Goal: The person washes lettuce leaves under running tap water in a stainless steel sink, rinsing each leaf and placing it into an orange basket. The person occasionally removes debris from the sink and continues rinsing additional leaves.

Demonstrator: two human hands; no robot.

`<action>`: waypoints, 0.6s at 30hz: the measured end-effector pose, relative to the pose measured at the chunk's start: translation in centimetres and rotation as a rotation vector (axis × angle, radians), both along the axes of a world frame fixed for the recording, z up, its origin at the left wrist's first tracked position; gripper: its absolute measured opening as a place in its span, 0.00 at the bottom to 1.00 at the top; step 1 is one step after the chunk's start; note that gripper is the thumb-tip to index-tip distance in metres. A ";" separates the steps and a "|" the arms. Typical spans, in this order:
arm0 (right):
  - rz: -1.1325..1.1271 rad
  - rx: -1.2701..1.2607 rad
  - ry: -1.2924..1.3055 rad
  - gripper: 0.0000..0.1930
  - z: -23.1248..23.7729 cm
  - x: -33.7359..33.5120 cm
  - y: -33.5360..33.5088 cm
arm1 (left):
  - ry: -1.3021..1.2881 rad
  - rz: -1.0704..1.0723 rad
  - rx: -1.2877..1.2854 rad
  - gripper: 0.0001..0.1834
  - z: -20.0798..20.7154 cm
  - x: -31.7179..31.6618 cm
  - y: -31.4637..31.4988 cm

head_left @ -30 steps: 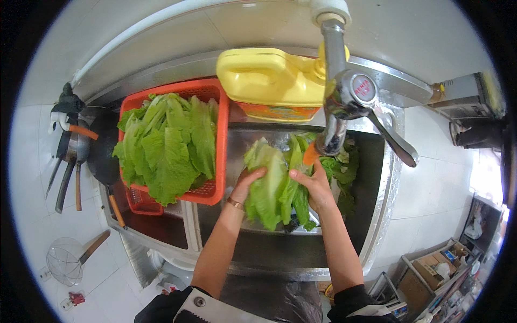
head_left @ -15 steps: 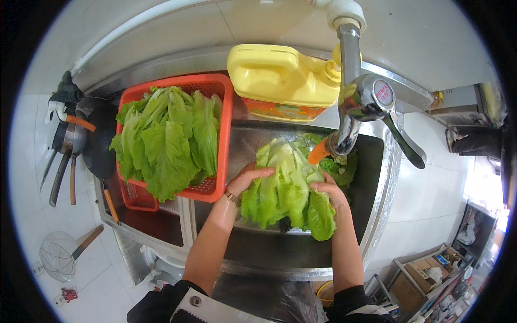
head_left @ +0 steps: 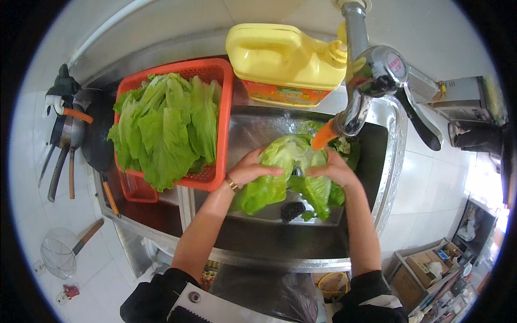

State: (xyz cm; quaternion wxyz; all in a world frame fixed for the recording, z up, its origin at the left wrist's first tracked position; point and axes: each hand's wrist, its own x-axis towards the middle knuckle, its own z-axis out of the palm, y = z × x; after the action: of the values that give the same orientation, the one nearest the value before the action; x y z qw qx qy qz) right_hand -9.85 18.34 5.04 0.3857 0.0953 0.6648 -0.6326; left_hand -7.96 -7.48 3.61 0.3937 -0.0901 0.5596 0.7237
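Green lettuce leaves (head_left: 269, 185) hang over the right sink basin, parted into a left and a right bunch under the tap. My left hand (head_left: 253, 170) grips the left bunch, thumb across the front. The right bunch is in my right hand (head_left: 335, 169), its fingers hidden behind the leaves. Water from the orange spout (head_left: 324, 134) of the chrome tap (head_left: 357, 113) runs onto them. Below, a dark scouring pad (head_left: 292, 211) lies near the drain on the basin floor. More lettuce (head_left: 344, 148) rests in the basin beyond my right hand.
A red plastic basket (head_left: 226, 129) heaped with lettuce leaves (head_left: 167, 129) stands to the left. Behind the basin is a yellow jug (head_left: 285, 56). The tap's lever (head_left: 420, 118) juts out rightward. Knives and a wok (head_left: 99, 134) hang at the left, above a wire strainer (head_left: 58, 253).
The lettuce, held as one bunch before, is now spread apart between my hands. Both hands have shifted slightly, and the scouring pad and drain show more between the leaves.
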 end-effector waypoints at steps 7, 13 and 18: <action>0.854 0.136 -0.102 0.51 0.9 -3.7 4.5 | -0.368 -0.396 -0.059 0.29 0.5 0.2 -2.7; 0.686 0.303 -0.115 0.53 -0.2 -1.4 7.8 | -0.415 -0.384 -0.083 0.31 -4.2 3.6 -5.6; 0.401 0.222 -0.072 0.52 3.7 3.0 3.0 | -0.265 0.051 -0.263 0.40 -8.2 8.8 -4.6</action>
State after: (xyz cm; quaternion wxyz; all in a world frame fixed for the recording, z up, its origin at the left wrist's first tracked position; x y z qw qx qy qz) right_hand -6.84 21.37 8.74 0.5141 0.0255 0.7220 -0.4624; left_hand 0.80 -12.11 -4.57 0.4303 -0.2492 0.5901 0.6360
